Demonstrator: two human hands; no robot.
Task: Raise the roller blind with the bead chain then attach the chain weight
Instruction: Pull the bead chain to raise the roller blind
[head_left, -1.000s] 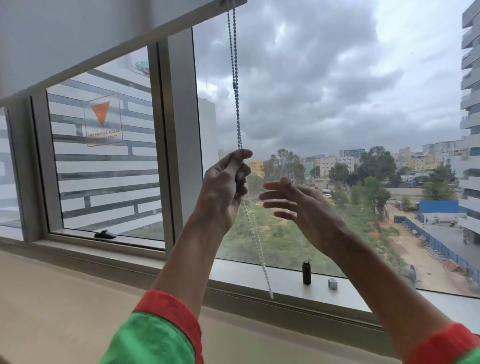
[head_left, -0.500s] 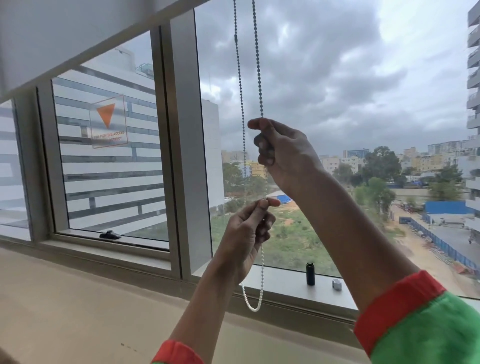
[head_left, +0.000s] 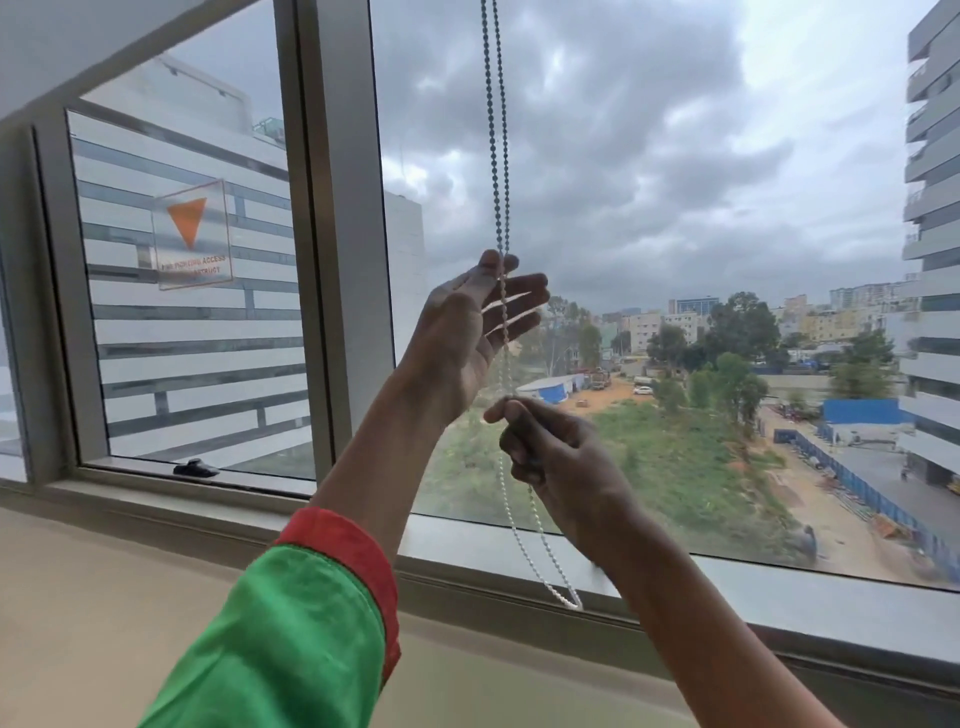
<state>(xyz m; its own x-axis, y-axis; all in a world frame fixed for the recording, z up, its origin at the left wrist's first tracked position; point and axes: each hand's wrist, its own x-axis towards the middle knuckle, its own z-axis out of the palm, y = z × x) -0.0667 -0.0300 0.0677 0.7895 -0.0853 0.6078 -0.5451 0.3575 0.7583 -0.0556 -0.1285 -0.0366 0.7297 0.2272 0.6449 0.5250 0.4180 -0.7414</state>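
Note:
The bead chain (head_left: 497, 156) hangs as two strands in front of the right window pane, and its white loop (head_left: 563, 597) ends just above the sill. My left hand (head_left: 467, 332) is raised, thumb and forefinger pinching the chain, the other fingers spread. Below it my right hand (head_left: 556, 452) is closed on the chain. The grey roller blind (head_left: 78, 47) shows only at the top left, its bottom edge high on the window. No chain weight shows; my right forearm covers part of the sill.
A grey window post (head_left: 343, 208) stands left of the chain. The sill (head_left: 805, 597) runs along the bottom of the glass. A black window handle (head_left: 195, 468) sits on the left frame, below an orange triangle sticker (head_left: 189, 234).
My right hand has come down from high on the chain to below my left. My left hand has gone up to a new, higher pinch. The blind's edge sits higher.

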